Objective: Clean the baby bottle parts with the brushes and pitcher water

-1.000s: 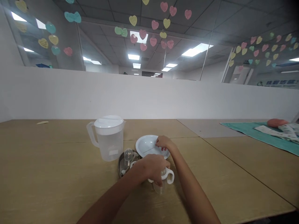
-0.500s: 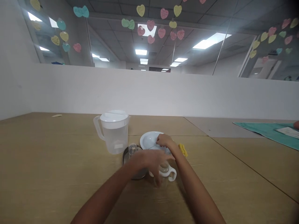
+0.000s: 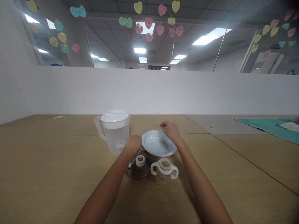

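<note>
Above the far rim of the white bowl (image 3: 161,153), my right hand (image 3: 171,130) is pinched closed on a thin rod (image 3: 158,113) that points upward; its kind is too fine to make out. My left hand (image 3: 133,143) is over the back of a round metal tray (image 3: 138,174), beside the pitcher. Blur and the angle hide its fingers. A white ring cap (image 3: 140,161) lies in the tray. Between my forearms stands a clear baby bottle (image 3: 163,179), uncapped, with a white two-handled holder (image 3: 174,172) around its neck.
A lidded translucent pitcher (image 3: 116,137) stands at the left of the tray. A teal cloth (image 3: 263,124) with a white sheet lies at the far right. The white wall (image 3: 149,90) rises behind the table. A small flat piece (image 3: 58,117) lies at the back left.
My left hand has moved from above the bottle leftward to the tray's back edge. My right hand has risen out of the bowl with the thin rod. The bottle and ring cap are now uncovered.
</note>
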`<action>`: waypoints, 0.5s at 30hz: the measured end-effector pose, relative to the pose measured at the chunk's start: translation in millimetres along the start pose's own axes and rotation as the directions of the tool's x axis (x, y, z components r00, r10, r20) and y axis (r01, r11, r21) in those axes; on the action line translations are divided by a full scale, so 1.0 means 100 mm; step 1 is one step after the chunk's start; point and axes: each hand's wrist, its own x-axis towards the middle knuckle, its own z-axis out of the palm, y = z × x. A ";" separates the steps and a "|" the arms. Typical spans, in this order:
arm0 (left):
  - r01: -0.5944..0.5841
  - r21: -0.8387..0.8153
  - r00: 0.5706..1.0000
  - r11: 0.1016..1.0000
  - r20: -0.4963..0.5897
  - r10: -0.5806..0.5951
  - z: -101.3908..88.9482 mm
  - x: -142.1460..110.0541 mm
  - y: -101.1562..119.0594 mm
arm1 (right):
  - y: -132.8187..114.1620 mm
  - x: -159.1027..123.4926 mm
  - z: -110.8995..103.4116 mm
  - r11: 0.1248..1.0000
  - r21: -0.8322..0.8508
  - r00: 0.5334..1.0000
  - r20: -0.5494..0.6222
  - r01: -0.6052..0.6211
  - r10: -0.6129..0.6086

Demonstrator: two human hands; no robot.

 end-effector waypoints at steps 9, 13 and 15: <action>-0.032 0.088 0.998 0.996 0.057 0.028 0.11 0.04 0.08 | -0.07 -0.07 -0.24 0.932 0.352 0.976 -0.216 0.087 -0.009; -0.044 0.096 0.998 0.994 0.058 0.039 0.14 0.05 0.08 | -0.11 -0.08 -0.27 0.888 0.447 0.974 -0.225 0.103 0.000; -0.047 0.097 0.998 0.994 0.051 0.042 0.18 0.04 0.07 | -0.11 -0.08 -0.28 0.878 0.467 0.975 -0.224 0.104 0.003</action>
